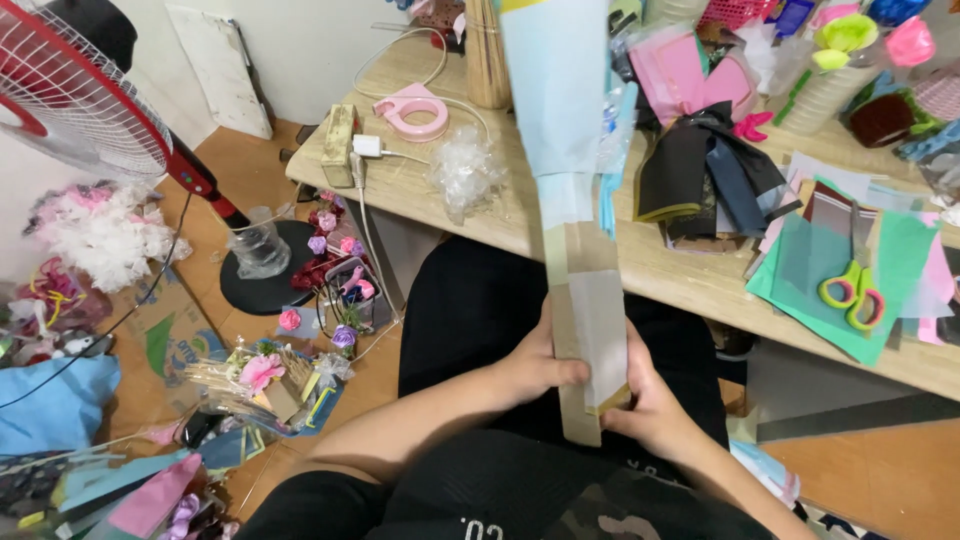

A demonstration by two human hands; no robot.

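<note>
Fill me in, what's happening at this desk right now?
A seated person holds a long paper-wrapped roll over their lap, with the left hand and right hand gripping its lower end from either side. The roll is pale blue higher up, with brown and white paper near the hands, and it runs up past the wooden table. On the table lie yellow-green scissors on coloured paper sheets, a pink tape dispenser and dark folded sheets. A red fan stands to the left above craft clutter on the floor.
</note>
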